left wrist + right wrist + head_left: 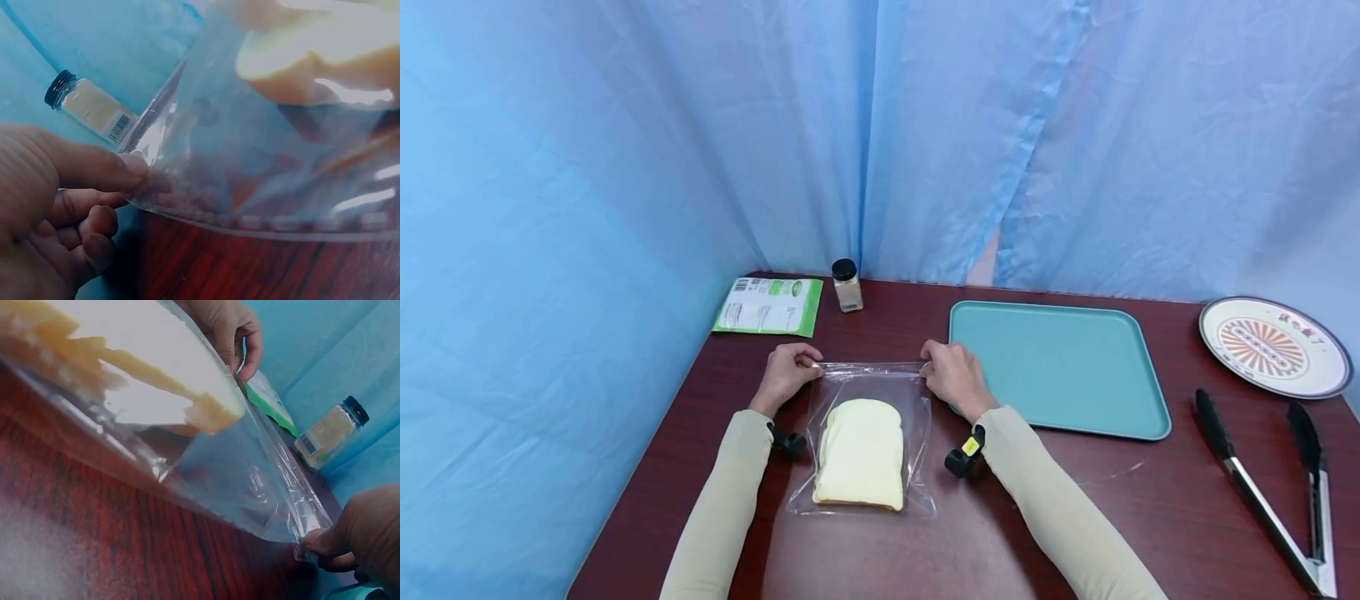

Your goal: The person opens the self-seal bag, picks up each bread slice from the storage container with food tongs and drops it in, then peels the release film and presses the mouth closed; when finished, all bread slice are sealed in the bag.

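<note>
A clear plastic bag [917,450] lies on the table with slices of bread [859,450] inside it, stacked one over another. My left hand [787,377] pinches the bag's far left corner between thumb and forefinger; the left wrist view shows the thumb on top of the film. At the far right corner, my right hand [953,377] pinches the same edge. Between the two hands the far edge runs nearly straight, and the film there is folded and shiny. The bread sits nearer to me, away from that edge.
Beyond my left hand lie a green and white packet [767,306] and a jar with a black lid [847,287]. A teal tray [1067,367] stands right of my right hand. Farther right are a patterned plate [1273,346] and tongs [1262,500]. Blue curtains hang behind the table.
</note>
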`<state>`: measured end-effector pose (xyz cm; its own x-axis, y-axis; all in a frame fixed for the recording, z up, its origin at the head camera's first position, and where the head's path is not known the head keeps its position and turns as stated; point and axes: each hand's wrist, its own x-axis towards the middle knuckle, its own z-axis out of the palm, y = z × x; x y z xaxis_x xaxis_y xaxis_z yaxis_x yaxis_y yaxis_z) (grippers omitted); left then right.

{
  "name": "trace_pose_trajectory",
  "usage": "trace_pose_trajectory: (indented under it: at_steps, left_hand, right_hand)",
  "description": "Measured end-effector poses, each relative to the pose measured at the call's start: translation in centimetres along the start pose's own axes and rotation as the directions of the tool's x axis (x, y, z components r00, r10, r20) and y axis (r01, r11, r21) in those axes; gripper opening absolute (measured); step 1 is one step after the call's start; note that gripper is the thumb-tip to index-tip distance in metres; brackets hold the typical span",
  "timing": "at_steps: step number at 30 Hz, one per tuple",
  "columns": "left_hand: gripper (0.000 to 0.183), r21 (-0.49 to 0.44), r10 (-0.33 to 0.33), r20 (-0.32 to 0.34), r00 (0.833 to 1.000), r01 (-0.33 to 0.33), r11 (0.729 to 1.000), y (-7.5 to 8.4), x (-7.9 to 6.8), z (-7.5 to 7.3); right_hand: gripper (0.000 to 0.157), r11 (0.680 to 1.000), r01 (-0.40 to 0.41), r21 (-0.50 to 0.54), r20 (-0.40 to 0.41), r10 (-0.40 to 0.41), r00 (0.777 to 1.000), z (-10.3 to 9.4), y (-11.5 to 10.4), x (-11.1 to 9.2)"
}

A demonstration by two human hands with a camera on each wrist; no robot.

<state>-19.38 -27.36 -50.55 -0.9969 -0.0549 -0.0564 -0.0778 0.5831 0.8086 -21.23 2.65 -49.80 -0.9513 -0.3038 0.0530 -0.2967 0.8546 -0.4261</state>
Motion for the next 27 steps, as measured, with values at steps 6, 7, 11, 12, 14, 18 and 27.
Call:
trace_pose_trajectory:
  at_steps: [6,7,11,12,14,18,27]
  left_hand:
    - [0.011,0.048,0.023,0.028,0.999,-0.025,0.999,0.4,-0.1,0.2]
    - [0.011,0.06,0.028,0.032,0.999,-0.03,0.998,0.4,-0.1,0.3]
    - [0.012,0.119,0.043,0.049,0.998,-0.048,0.992,0.7,0.1,0.4]
    - [0.013,0.141,0.05,0.058,0.997,-0.057,0.988,0.7,0.1,0.4]
    - [0.016,0.191,0.062,0.08,0.995,-0.077,0.979,0.9,0.2,0.4]
    - [0.024,0.297,0.088,0.12,0.989,-0.12,0.947,1.2,0.3,0.5]
    - [0.045,0.464,0.297,0.339,0.893,-0.433,0.773,2.3,0.9,0.7]
  right_hand:
    - [0.023,0.999,0.004,-0.047,-0.017,-0.005,1.0,0.0,0.0,0.1]
    - [0.023,0.998,0.009,-0.056,-0.021,-0.01,1.0,0.0,0.0,0.1]
    - [0.023,0.994,0.05,-0.102,-0.037,-0.054,0.998,0.0,-0.1,0.2]
    - [0.023,0.99,0.073,-0.12,-0.042,-0.079,0.996,0.0,-0.1,0.2]
    - [0.022,0.98,0.128,-0.154,-0.046,-0.137,0.99,0.1,-0.3,0.2]
    - [0.026,0.935,0.269,-0.23,-0.024,-0.282,0.959,0.4,-0.7,0.4]
    - [0.041,0.797,0.52,-0.308,0.102,-0.516,0.851,0.5,-1.0,1.0]
